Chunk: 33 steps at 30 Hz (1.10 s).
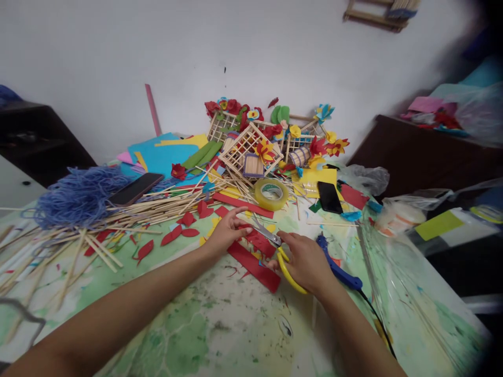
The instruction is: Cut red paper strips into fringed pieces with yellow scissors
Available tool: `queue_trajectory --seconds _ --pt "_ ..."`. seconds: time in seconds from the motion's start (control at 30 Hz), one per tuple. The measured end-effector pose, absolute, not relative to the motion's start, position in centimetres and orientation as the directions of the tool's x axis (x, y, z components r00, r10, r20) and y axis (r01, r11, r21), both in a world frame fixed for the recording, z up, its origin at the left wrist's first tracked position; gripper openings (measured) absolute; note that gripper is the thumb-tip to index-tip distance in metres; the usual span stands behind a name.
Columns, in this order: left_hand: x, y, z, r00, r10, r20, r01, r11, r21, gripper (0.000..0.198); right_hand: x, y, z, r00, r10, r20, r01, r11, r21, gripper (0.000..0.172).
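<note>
Scissors [280, 255] in R fingers [291, 243].

One head-worn view, looking forward and down, close over table [220, 335], facing white wall [118, 52]

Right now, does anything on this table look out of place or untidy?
Yes. Wooden sticks lie scattered at the left, a phone rests half on the blue yarn, and red scraps lie loose around the left hand. Nothing looks broken.
</note>
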State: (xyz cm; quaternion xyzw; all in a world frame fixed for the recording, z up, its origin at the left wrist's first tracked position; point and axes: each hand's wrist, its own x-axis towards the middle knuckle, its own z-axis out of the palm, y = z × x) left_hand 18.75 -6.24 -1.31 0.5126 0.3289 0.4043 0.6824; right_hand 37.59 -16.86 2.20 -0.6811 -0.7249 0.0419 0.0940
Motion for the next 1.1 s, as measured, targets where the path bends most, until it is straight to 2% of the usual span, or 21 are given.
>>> queue_trajectory --seconds 0.3,0.83,1.1 --pt "18.69 -6.24 -1.22 0.472 0.881 -0.012 -0.192 0.116 0.975 0.069 37.09 -16.91 2.52 -0.05 0.999 0.004 0.978 0.05 -0.201 0.057" --pt "18.82 -6.36 -1.51 0.485 0.874 -0.029 -0.247 0.168 0.954 0.068 37.05 -16.88 2.26 -0.058 0.998 -0.008 0.969 0.054 -0.242 0.057" --pt "18.74 -6.24 -1.7 0.492 0.871 -0.006 -0.252 0.149 0.956 0.068 36.95 -16.98 2.39 -0.062 0.998 -0.001 0.966 0.06 -0.253 0.045"
